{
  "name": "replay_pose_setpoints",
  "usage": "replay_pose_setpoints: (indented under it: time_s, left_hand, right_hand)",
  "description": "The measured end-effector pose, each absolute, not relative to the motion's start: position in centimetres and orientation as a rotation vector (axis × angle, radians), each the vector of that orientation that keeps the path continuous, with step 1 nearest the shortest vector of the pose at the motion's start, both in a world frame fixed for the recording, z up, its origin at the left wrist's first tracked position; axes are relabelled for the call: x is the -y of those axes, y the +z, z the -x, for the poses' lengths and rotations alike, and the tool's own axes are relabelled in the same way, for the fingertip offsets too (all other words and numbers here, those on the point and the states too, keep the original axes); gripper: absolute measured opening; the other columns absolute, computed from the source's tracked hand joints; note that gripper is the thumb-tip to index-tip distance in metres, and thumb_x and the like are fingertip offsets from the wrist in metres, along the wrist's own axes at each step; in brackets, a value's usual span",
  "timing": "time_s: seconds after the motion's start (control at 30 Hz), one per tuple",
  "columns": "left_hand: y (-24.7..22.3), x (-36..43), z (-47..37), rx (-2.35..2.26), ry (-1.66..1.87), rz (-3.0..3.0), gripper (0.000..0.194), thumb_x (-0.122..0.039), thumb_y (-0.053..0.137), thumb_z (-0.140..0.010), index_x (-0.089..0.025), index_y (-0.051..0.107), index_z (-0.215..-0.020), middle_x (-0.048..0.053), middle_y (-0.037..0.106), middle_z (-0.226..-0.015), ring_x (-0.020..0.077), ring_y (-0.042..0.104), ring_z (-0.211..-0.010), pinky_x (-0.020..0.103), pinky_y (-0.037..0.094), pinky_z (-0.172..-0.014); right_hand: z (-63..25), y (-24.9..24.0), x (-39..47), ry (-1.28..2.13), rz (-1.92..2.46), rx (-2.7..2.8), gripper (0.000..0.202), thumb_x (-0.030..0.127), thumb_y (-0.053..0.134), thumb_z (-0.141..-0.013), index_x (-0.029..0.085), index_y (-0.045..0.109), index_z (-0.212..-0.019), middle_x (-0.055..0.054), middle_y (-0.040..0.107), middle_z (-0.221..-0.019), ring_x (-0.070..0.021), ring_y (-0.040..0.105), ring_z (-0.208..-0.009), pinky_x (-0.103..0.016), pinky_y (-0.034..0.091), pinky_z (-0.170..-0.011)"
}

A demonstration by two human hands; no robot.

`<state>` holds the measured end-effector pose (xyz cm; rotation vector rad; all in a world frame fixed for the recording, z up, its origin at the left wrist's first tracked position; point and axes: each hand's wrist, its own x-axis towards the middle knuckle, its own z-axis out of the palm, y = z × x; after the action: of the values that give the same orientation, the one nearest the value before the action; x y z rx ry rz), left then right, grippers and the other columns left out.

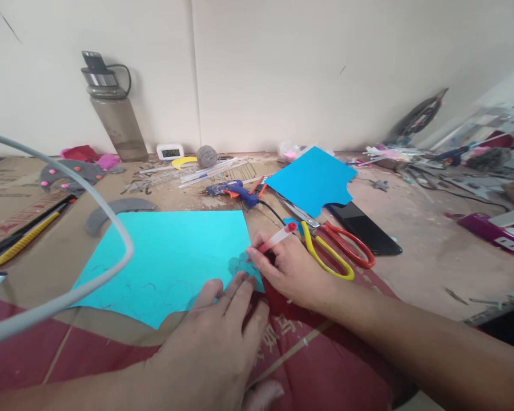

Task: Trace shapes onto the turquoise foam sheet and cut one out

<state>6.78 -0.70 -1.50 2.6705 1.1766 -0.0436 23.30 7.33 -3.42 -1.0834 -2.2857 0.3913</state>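
A turquoise sheet of paper (175,245) lies in front of me, with faint curved outlines drawn along its near part and a cut, scalloped near edge. My left hand (223,331) rests with fingers extended on the sheet's near right edge. In my right hand (291,265) is a pen (278,237) with a pale barrel and a red end, its tip down by the sheet's right edge. Just beyond that hand lie scissors (329,242) with one yellow and one red handle. A blue sheet of paper (312,180) with a notched edge partly covers their blades and a black phone (364,228).
A blue glue gun (235,191) lies behind the sheet. A grey bottle (117,120) and a small digital clock (170,151) stand by the wall. A yellow utility knife (25,237) is at left. A pale curved tube (126,248) crosses the left foreground. A purple power strip (492,231) sits right.
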Motion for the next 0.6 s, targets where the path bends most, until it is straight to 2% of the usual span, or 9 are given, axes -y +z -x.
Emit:
replay_pose_setpoints:
  time_s: [0.6]
  left_hand:
    - [-1.42,0.79,-6.86,-1.191,-0.040,-2.671,0.066,-0.055,0.050,-0.083,-0.010,0.050,-0.132,0.025,0.042,-0.138,0.0392,0.034,-0.131,0.055,0.033,-0.103]
  right_hand:
    - [-23.31,-3.28,-7.27,0.407,1.109,2.276,0.021,0.022,0.047,-0.090,0.019,0.052,-0.071,0.000,0.056,-0.061,-0.0145,0.052,-0.058,-0.028,0.036,-0.059]
